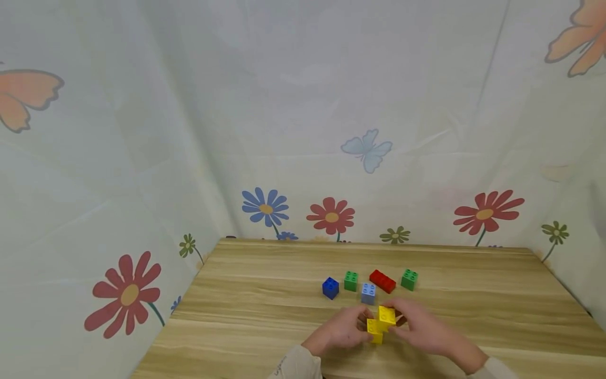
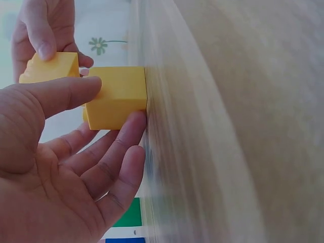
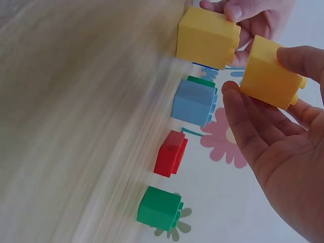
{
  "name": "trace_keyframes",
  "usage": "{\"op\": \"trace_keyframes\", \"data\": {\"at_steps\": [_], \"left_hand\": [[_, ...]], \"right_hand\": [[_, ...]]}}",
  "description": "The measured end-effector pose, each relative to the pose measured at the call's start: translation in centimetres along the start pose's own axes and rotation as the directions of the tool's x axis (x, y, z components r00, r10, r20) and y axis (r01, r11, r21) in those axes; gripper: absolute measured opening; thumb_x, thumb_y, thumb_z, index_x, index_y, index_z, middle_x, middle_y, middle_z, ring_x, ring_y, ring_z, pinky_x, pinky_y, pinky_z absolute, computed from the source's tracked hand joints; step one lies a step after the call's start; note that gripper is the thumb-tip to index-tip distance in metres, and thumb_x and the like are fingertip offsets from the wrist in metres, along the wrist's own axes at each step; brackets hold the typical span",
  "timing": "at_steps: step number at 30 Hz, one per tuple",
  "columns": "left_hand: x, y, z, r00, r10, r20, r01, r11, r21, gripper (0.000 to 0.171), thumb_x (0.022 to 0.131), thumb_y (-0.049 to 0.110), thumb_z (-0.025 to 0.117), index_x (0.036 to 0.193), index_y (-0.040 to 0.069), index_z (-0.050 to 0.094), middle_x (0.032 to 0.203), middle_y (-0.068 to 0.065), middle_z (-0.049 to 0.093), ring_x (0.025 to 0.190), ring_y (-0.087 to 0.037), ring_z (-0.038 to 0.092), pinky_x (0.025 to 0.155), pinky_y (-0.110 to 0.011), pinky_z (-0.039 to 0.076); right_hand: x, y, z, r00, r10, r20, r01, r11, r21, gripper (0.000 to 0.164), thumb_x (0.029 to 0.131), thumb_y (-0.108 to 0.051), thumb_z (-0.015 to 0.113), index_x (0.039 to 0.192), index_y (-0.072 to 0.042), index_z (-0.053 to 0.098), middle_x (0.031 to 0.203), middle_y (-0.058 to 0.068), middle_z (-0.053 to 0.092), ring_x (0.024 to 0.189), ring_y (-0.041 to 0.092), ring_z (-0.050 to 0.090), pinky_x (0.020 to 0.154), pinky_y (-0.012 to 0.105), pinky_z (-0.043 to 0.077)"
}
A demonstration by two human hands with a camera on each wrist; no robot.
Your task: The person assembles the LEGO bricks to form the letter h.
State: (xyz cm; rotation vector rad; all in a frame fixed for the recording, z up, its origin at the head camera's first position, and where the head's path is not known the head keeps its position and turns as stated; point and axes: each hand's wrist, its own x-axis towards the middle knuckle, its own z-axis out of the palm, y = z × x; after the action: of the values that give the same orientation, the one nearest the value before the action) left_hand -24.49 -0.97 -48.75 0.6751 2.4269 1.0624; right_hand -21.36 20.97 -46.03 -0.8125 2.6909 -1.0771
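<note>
My left hand holds a yellow toy building brick between thumb and fingers, its base on the table. A second yellow building brick is in my right hand, pinched by thumb and fingertips. This one is held a little above the first, tilted and offset toward the right. The studs of the lower brick face it in the right wrist view. Whether the two bricks touch at a corner I cannot tell. Just beyond the hands stands a light blue brick.
Behind the hands on the wooden table are a dark blue brick, a green brick, a long red brick and another green brick. A flowered curtain hangs along the table's back and sides.
</note>
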Motion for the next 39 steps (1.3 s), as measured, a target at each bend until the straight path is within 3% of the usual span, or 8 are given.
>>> {"op": "trace_keyframes", "data": {"at_steps": [13,21,32,39], "left_hand": [[0.2,-0.2,-0.2,1.000,-0.016,0.005,0.016,1.000,-0.026,0.028,0.085,0.014,0.072,0.109,0.015,0.058,0.103,0.005,0.061,0.084,-0.006,0.057,0.078,-0.026,0.050],[0.6,-0.6,-0.1,1.000,-0.014,0.007,0.014,1.000,-0.023,0.028,0.085,0.015,0.072,0.109,0.017,0.058,0.104,0.006,0.061,0.085,-0.005,0.057,0.078,-0.026,0.050],[0.5,-0.6,-0.2,1.000,-0.027,0.011,0.028,0.998,-0.062,0.029,0.084,0.015,0.073,0.109,0.019,0.058,0.103,0.009,0.060,0.087,-0.006,0.057,0.080,-0.029,0.050],[0.5,-0.5,-0.2,1.000,-0.020,0.010,0.020,0.998,-0.058,0.031,0.084,0.015,0.073,0.111,0.019,0.059,0.103,0.009,0.060,0.088,-0.007,0.057,0.080,-0.028,0.050]], "right_hand": [[0.8,0.4,1.2,1.000,-0.020,0.006,0.020,1.000,0.002,0.038,0.092,-0.025,0.064,0.125,-0.012,0.051,0.119,-0.001,0.054,0.098,0.013,0.053,0.080,0.026,0.050],[1.1,0.0,1.4,0.999,-0.040,0.001,0.040,0.999,0.009,0.039,0.090,-0.023,0.065,0.125,-0.009,0.052,0.120,0.002,0.055,0.098,0.016,0.054,0.079,0.030,0.051],[1.5,0.0,1.7,1.000,-0.021,0.022,0.022,0.999,-0.041,0.038,0.088,-0.016,0.067,0.123,-0.013,0.053,0.120,-0.003,0.055,0.098,0.012,0.054,0.080,0.031,0.051],[1.6,-0.4,1.7,1.000,-0.028,0.003,0.028,0.996,-0.084,0.040,0.087,-0.012,0.069,0.123,-0.010,0.053,0.118,-0.001,0.057,0.095,0.012,0.055,0.078,0.029,0.051]]}}
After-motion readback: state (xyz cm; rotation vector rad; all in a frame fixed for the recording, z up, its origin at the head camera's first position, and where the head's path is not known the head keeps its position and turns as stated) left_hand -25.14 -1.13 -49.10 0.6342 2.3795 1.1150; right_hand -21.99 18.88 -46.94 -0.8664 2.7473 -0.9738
